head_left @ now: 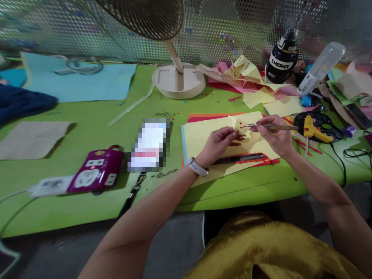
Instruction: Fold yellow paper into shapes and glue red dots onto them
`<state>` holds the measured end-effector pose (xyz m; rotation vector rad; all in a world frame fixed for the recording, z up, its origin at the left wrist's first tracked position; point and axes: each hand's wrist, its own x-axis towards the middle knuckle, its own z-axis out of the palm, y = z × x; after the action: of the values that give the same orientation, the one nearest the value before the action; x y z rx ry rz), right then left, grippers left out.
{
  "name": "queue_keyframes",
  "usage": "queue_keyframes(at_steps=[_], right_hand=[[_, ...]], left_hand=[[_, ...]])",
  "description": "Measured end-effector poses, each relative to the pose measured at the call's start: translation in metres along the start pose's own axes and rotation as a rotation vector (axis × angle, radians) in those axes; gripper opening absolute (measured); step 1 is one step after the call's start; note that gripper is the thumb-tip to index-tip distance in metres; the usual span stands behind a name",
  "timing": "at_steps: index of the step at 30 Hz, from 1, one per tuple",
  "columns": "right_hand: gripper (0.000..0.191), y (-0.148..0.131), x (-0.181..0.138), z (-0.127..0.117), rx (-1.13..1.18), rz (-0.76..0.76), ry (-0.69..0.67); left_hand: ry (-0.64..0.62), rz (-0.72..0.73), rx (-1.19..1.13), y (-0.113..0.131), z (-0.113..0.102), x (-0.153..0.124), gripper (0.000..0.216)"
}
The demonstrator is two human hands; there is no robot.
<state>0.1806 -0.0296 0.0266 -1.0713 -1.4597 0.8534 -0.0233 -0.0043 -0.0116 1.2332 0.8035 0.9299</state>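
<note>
Between the fingertips of my left hand (221,142) is a small pale yellow paper piece (236,122) with tiny red spots on it. My right hand (276,135) is closed around metal tweezers (283,127), whose tip points left and meets or nearly meets the paper piece. Both hands are over a stack of coloured sheets, with a yellow sheet (200,133) on top. An orange and black utility knife (252,158) lies on the stack, just below my hands. My fingers partly hide the paper piece.
A yellow glue gun (315,130) rests on a black holder to the right. Paper scraps (247,71), a black bottle (281,60) and a clear bottle (322,69) stand behind. A fan base (178,83), phone (149,145) and purple power socket (97,170) occupy the left.
</note>
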Motion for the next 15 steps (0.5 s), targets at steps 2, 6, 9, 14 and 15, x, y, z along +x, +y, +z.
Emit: queue_keyframes(at_steps=[2,6,9,14,15], right_hand=[[0.034,0.0003,0.0000,0.0003,0.008,-0.006,0.003],[0.035,0.0002,-0.0003,0.0009,-0.013,-0.002,0.006],[0.035,0.0002,-0.0011,0.0010,-0.031,0.000,0.010],[0.031,0.0011,-0.0029,0.0007,-0.055,-0.019,0.006],[0.030,0.0012,-0.0031,0.0007,-0.058,-0.029,0.007]], left_hand=[[0.000,0.002,0.007,0.0007,0.0004,-0.0004,0.047],[-0.003,0.011,0.016,0.0009,0.0005,-0.0007,0.048],[-0.005,0.023,0.012,0.0005,0.0003,-0.0006,0.047],[-0.009,0.026,0.019,0.0009,0.0006,-0.0009,0.046],[-0.008,0.026,0.018,0.0010,0.0007,-0.0010,0.046]])
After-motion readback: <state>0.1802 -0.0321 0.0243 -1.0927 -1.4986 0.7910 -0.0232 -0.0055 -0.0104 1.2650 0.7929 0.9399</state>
